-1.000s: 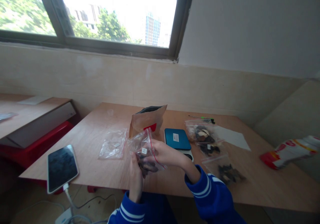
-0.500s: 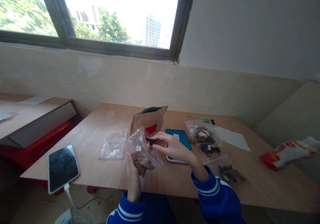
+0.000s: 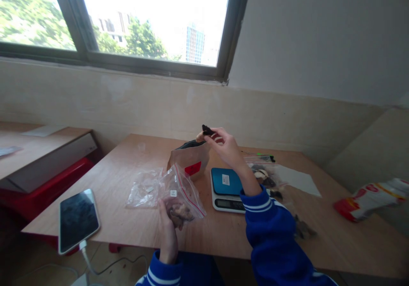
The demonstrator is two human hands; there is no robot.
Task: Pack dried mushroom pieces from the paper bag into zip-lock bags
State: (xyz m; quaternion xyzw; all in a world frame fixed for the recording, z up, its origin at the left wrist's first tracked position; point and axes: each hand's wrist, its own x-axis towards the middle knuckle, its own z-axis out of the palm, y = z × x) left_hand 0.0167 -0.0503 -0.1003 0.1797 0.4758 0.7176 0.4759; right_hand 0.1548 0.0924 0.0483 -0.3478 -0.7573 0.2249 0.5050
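My left hand (image 3: 168,233) grips a clear zip bag (image 3: 182,192) with a red seal line, a small white label and brownish dried pieces at its bottom. Above the open top of a brown paper pouch (image 3: 180,160) with a red patch, my right hand (image 3: 226,147) pinches a dark dried piece (image 3: 207,130), with a paler bit beside it. The kind of these pieces I cannot make out. Right of the pouch lies a kitchen scale (image 3: 226,183) with a blue top and a grey display, partly behind my right forearm.
An empty-looking clear bag (image 3: 142,188) lies left of the held bag. At the left edge is a phone (image 3: 79,220) with a cable. More bags of dried pieces (image 3: 262,173), a white paper (image 3: 298,179) and a red-and-white bottle (image 3: 367,198) are on the right.
My right hand has moved from the zip bag's mouth up and away to above the paper pouch, carrying the dark piece. The zip bag has sagged slightly in my left hand.
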